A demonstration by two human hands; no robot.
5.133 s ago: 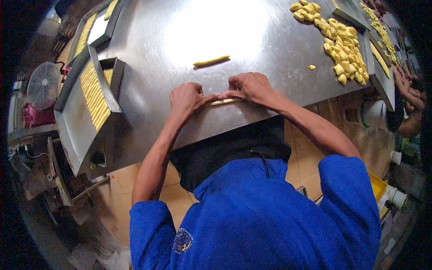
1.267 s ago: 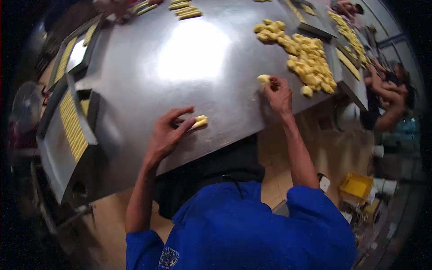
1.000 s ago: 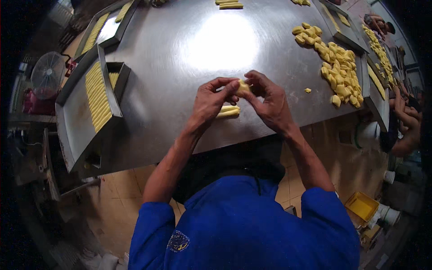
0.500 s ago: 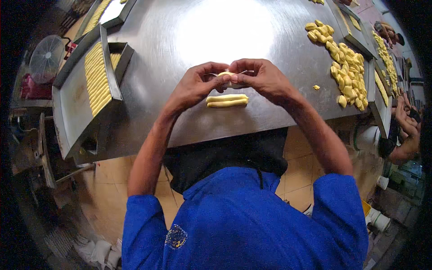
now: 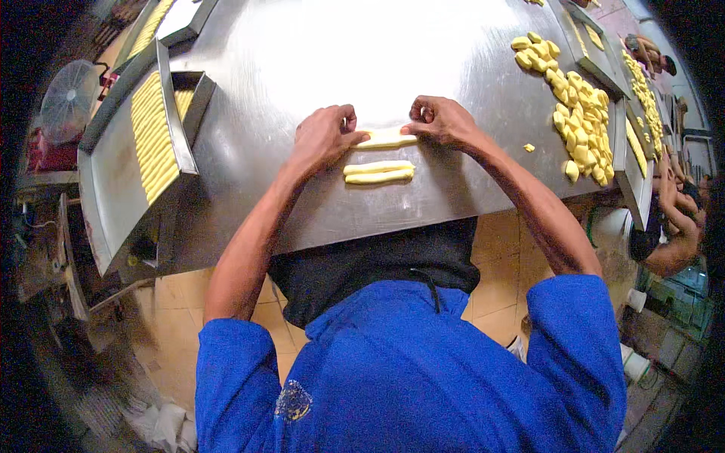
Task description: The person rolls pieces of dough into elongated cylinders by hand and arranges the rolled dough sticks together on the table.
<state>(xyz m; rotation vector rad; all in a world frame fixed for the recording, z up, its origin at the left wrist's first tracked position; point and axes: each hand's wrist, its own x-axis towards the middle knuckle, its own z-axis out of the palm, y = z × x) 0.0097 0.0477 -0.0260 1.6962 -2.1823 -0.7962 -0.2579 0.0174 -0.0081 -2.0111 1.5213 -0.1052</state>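
At your left, the tray (image 5: 113, 192) holds a row of rolls (image 5: 153, 140). Your left hand (image 5: 326, 137) pinches the near end of the strip (image 5: 387, 139), which spans between your hands, just beyond two rolls (image 5: 379, 173) on the table (image 5: 483, 181); your right hand (image 5: 444, 122) pinches its other end. Whether the strip touches the metal is hard to tell. The step looks like lengthening it; the next move seems to call for an even pull. Farther right lie a scrap (image 5: 529, 148) and the pile (image 5: 581, 128).
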